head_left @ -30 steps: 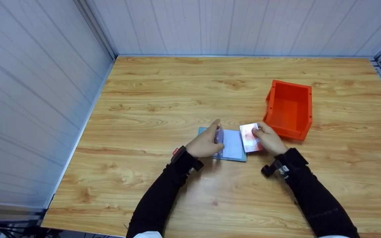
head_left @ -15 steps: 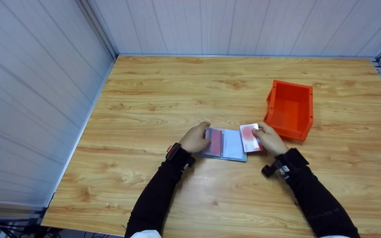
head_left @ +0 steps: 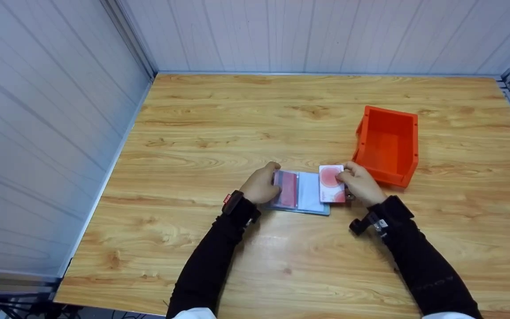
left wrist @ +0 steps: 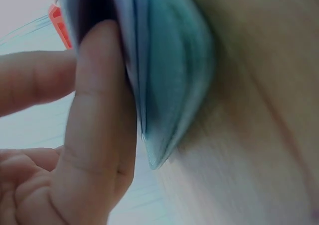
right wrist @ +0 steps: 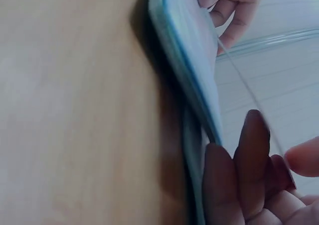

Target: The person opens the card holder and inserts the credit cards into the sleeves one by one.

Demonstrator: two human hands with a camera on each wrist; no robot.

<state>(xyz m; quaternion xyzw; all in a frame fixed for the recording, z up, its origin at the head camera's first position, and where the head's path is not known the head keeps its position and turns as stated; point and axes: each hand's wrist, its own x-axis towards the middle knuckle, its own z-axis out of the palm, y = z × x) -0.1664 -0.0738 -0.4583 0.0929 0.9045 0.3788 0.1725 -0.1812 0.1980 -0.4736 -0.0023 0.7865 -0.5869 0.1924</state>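
Note:
A teal card holder (head_left: pixel 311 197) lies spread on the table, a pink-filled clear sleeve (head_left: pixel 288 190) on its left side and a pale sleeve on its right. My left hand (head_left: pixel 259 186) pinches the left sleeve pages between thumb and fingers; in the left wrist view one finger reaches in among the pages beside the teal cover (left wrist: pixel 172 80). Between thumb and index finger, my right hand (head_left: pixel 362 184) pinches a white card (head_left: pixel 331 182) with pink circles. The card overlaps the holder's right edge, and the right wrist view shows it edge-on, tilted over the pages (right wrist: pixel 187 51).
An orange-red bin (head_left: pixel 388 144) stands on the wooden table (head_left: pixel 219 128) just beyond my right hand. Pale panel walls (head_left: pixel 246 35) border the table at the back and sides. Cameras are strapped to both wrists.
My left hand has moved left, turning a sleeve page over so the pink sleeve lies flat. The card in my right hand has straightened and shifted slightly left over the holder.

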